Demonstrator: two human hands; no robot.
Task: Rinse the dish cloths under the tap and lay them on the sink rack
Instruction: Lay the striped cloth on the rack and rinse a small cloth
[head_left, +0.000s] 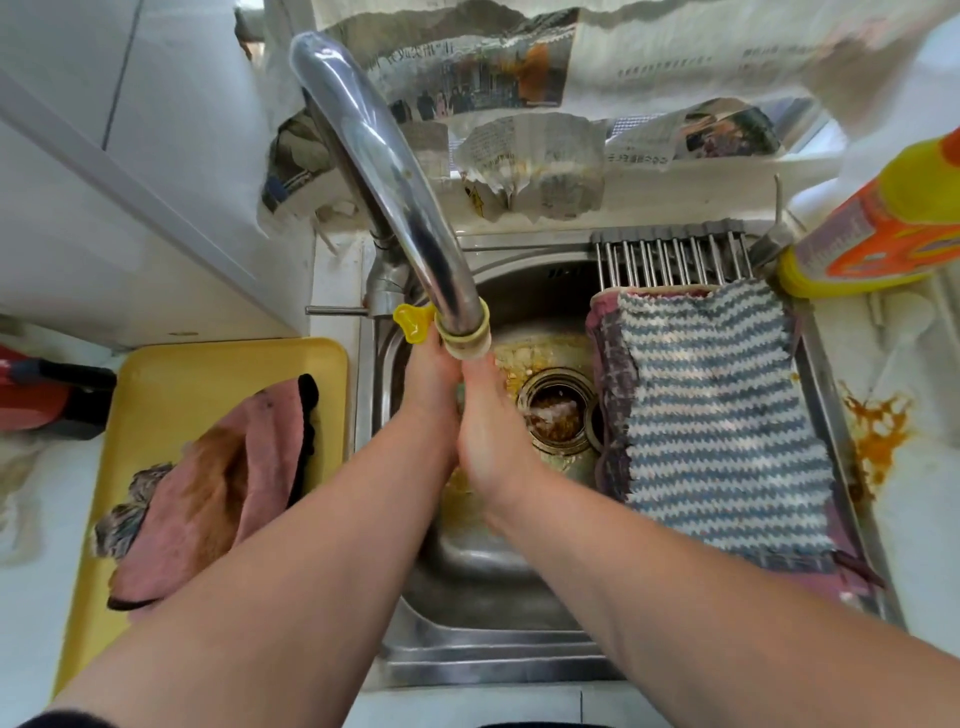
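Bare forearms meet where left hand (434, 382) and right hand (485, 415) press together beneath the curved chrome tap (395, 171), catching its flow; whether their fingers grasp anything I cannot tell. Blue-and-white striped cloth (711, 415) already drapes the steel sink rack (670, 254); a pink cloth (218, 488) waits left.

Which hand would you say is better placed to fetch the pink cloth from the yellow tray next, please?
The left hand, probably: the pink cloth lies on the yellow tray beside the left forearm, while the right hand would have to cross over.
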